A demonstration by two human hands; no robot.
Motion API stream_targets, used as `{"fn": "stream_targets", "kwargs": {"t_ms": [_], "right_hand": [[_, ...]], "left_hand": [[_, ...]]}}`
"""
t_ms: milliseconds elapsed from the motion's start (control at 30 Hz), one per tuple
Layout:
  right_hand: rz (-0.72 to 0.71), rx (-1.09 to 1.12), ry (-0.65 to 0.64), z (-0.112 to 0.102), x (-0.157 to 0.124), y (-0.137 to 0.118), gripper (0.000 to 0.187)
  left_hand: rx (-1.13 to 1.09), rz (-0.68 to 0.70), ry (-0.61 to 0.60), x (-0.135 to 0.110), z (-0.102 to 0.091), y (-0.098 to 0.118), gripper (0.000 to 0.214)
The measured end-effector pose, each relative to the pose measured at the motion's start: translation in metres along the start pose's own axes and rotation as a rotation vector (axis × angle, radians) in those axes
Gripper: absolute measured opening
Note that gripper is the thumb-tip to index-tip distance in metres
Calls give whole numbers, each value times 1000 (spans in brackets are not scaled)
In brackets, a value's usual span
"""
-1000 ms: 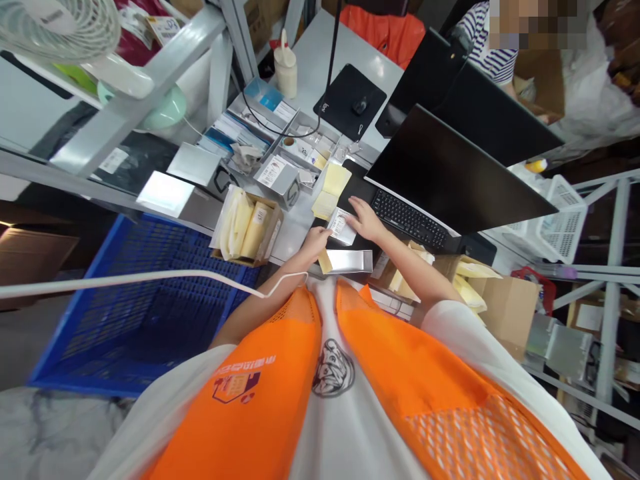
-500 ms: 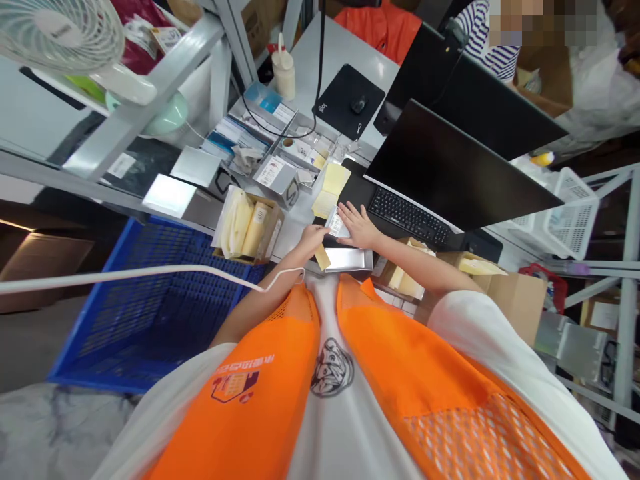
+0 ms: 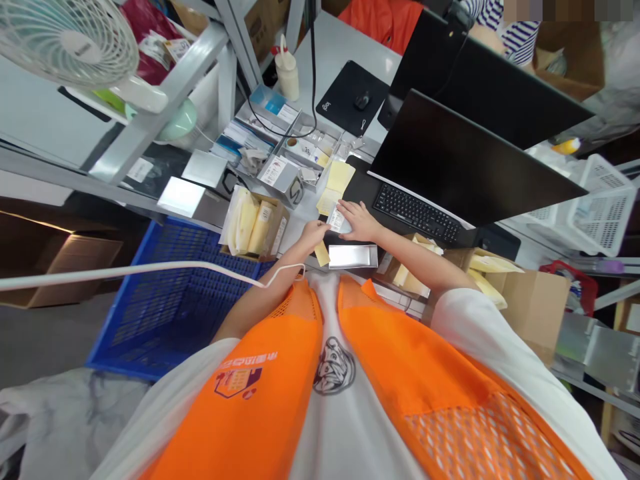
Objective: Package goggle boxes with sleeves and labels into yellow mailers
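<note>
A small flat white piece with a printed label [image 3: 338, 219] lies at the front edge of the desk mat, between my two hands. My left hand [image 3: 315, 233] is closed, with thumb and fingertips pinching its near-left corner. Stretched out over its right side, my right hand [image 3: 359, 221] rests flat with its fingers extended. Just below the hands sits an open silvery box [image 3: 353, 257], and a tan strip [image 3: 321, 253] lies beside it. Behind the labelled piece is a yellow paper pad [image 3: 336, 185].
A keyboard [image 3: 417, 213] and monitor [image 3: 465, 160] stand to the right. Cardboard boxes of yellow packets [image 3: 255, 227] flank the work spot. A blue crate [image 3: 165, 287] is at lower left, a fan [image 3: 75, 47] above. A white cable [image 3: 190, 265] crosses the left side. Another person's striped sleeve [image 3: 520, 40] shows behind.
My right hand's fingers have drawn closer together on the labelled piece. My left hand keeps its pinch. The whole view has shifted slightly.
</note>
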State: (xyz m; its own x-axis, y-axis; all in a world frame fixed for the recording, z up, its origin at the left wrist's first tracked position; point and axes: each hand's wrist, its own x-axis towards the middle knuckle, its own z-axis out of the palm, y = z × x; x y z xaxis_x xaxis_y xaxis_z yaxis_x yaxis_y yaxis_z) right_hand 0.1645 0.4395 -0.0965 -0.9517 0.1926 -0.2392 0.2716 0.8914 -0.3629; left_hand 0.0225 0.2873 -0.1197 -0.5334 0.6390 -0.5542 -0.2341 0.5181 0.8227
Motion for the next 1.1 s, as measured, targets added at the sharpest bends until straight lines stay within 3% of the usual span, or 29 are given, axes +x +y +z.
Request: {"fn": "stream_targets", "kwargs": {"t_ms": [200,500,767,1100], "right_hand": [[-12,-25,-4,0,-4,2,94],[62,-98,31,11,5,-25,97],[-14,-92,9,11,-3,-25,80],[-22,-61,52,31,-10,-37,57]], "left_hand": [[60,39,-1,-3,2,6,9],[172,74,-6,-5,-3,4,14],[366,151,10,-5,-1,-1,17],[500,182,35,-8,-22,5,20]]}}
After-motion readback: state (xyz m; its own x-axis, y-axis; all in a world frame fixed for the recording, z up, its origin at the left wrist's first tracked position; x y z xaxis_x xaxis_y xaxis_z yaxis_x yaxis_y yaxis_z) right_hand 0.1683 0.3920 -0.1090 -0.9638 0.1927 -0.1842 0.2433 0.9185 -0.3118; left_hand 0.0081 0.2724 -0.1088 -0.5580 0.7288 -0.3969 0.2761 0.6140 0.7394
